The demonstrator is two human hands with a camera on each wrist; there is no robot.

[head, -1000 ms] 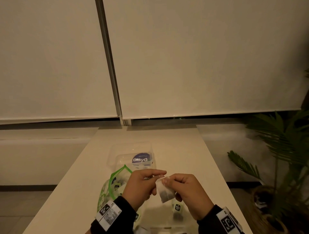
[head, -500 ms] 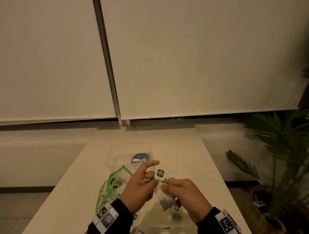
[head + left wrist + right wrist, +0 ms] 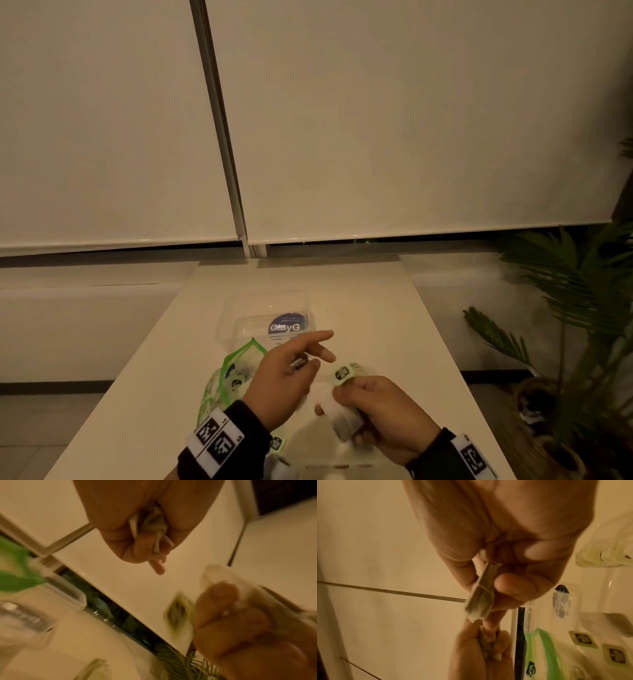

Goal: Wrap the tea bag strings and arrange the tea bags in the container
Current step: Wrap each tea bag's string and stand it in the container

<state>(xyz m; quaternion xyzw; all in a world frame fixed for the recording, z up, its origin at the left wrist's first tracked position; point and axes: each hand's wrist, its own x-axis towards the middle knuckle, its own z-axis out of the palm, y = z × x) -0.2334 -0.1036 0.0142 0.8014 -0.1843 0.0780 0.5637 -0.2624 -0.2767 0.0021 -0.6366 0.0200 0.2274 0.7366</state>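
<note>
while the clear container [image 3: 263,317] at the far end of the table [image 3: 376,308] shows no tea bags that can be made out, your wrapping is under way and the arranging is left. your right hand [image 3: 383,411] pinches the tea bag [image 3: 344,419] between thumb and fingers, string [image 3: 485,588] already crossing it, paper tag [image 3: 342,372] just above. your left hand [image 3: 284,380] curls its lower fingers on a small bundle, perhaps string, forefinger stretched out. more tagged bags lie in the green pouch [image 3: 236,370].
</note>
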